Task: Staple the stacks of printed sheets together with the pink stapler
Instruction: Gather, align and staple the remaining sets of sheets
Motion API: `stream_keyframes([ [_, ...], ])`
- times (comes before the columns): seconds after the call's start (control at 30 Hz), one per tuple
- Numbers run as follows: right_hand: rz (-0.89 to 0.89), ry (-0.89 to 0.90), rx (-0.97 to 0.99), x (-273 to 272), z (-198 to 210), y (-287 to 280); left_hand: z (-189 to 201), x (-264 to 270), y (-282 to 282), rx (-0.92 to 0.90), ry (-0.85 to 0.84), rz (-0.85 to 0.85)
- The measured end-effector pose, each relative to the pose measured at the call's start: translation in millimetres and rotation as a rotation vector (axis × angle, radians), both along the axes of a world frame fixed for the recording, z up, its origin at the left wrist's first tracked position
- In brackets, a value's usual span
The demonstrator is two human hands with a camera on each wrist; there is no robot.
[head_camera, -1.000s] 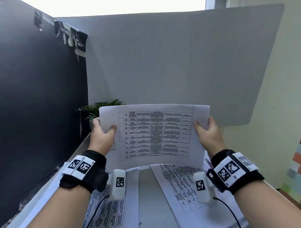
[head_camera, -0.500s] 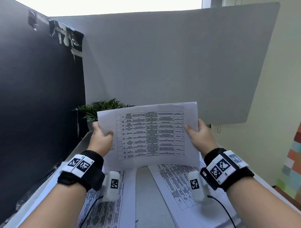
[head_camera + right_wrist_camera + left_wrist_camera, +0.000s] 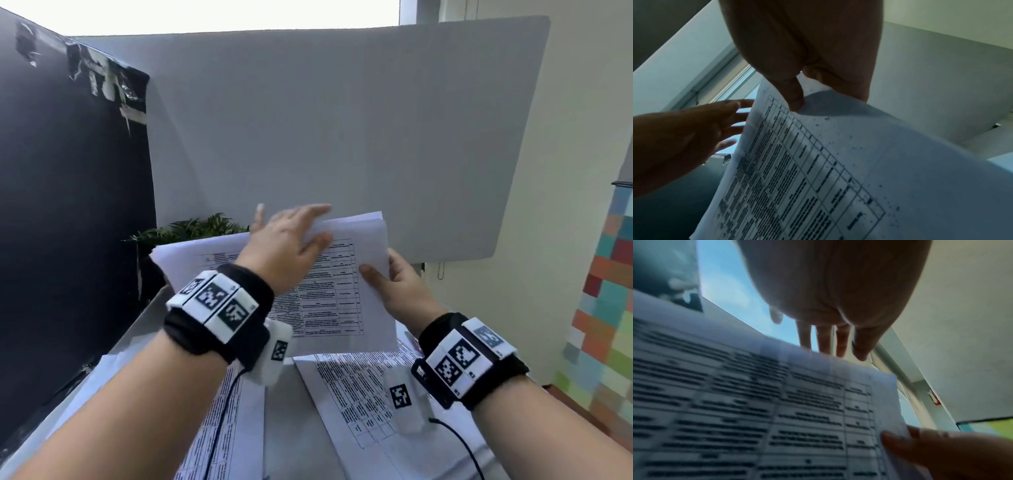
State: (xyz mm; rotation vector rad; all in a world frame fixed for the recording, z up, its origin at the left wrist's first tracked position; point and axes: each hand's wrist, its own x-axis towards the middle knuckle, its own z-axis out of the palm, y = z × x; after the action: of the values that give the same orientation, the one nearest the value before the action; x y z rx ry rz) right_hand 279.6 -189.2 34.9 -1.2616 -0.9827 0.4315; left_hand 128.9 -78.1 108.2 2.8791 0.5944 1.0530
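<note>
A stack of printed sheets [image 3: 335,294] hangs in the air over the desk, tilted, its table print facing me. My right hand [image 3: 394,284] pinches its right edge, thumb on the front; the right wrist view shows that thumb [image 3: 795,97] on the paper [image 3: 838,162]. My left hand [image 3: 291,236] reaches across the stack's top edge with straight, spread fingers. In the left wrist view those fingers [image 3: 824,340] pass beyond the top edge of the sheet [image 3: 777,410]. The pink stapler is not in any view.
More printed sheets lie on the desk below, one pile at the right [image 3: 359,394] and one at the left [image 3: 233,428]. A grey partition [image 3: 342,137] stands behind, a dark panel [image 3: 68,205] at the left, a small plant [image 3: 191,229] in the corner.
My left hand has let go of the stack's left edge and swung right across its top. The stack, held by the right hand alone, has tilted.
</note>
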Motion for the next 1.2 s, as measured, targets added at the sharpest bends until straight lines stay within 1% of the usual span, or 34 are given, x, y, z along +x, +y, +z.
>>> stream_keyframes([
  [0.03, 0.01, 0.004, 0.006, -1, 1, -1, 0, 9, -5, 0.014, 0.018, -0.022],
  [0.1, 0.007, -0.011, 0.006, 2, 0, -3, -1, 22, -7, 0.029, -0.053, -0.054],
  [0.17, -0.028, -0.109, -0.067, 11, -2, -6, -3, 28, -4, -0.01, -0.1, -0.069],
  [0.23, -0.082, -0.278, -0.28, 26, -2, -12, -7, 30, 1, -0.045, -0.093, -0.064],
  [0.33, -0.142, -0.509, -0.691, 50, -1, -24, -11, 32, 9, -0.067, -0.115, -0.071],
  [0.4, -0.148, -0.604, -0.93, 61, -4, -28, -13, 33, 14, -0.05, -0.128, -0.079],
  [0.47, -0.146, -0.64, -1.108, 68, -8, -27, -15, 35, 18, -0.016, -0.154, -0.092],
  [0.6, -0.2, -0.654, -1.224, 73, -12, -18, -8, 34, 20, 0.019, -0.236, -0.155],
  [0.7, -0.252, -0.748, -1.365, 73, -13, -14, 0, 30, 19, 0.032, -0.296, -0.184],
  [0.8, -0.227, -0.776, -1.496, 68, -15, -16, 5, 24, 15, 0.029, -0.333, -0.207],
  [0.87, -0.218, -0.775, -1.51, 65, -14, -19, 8, 20, 12, 0.024, -0.341, -0.22],
  [0.93, -0.238, -0.766, -1.482, 63, -13, -21, 11, 17, 9, 0.01, -0.347, -0.228],
  [1.03, -0.237, -0.642, -1.389, 60, -6, -25, 12, 14, 7, -0.002, -0.339, -0.22],
  [1.07, -0.22, -0.567, -1.314, 60, -2, -28, 12, 13, 7, -0.003, -0.328, -0.212],
  [1.1, -0.211, -0.468, -1.198, 60, 4, -31, 12, 13, 6, 0.0, -0.313, -0.202],
  [1.13, -0.209, -0.375, -1.044, 60, 11, -34, 12, 12, 5, 0.007, -0.297, -0.191],
  [1.2, -0.265, -0.264, -0.706, 59, 27, -40, 11, 12, 2, 0.024, -0.266, -0.163],
])
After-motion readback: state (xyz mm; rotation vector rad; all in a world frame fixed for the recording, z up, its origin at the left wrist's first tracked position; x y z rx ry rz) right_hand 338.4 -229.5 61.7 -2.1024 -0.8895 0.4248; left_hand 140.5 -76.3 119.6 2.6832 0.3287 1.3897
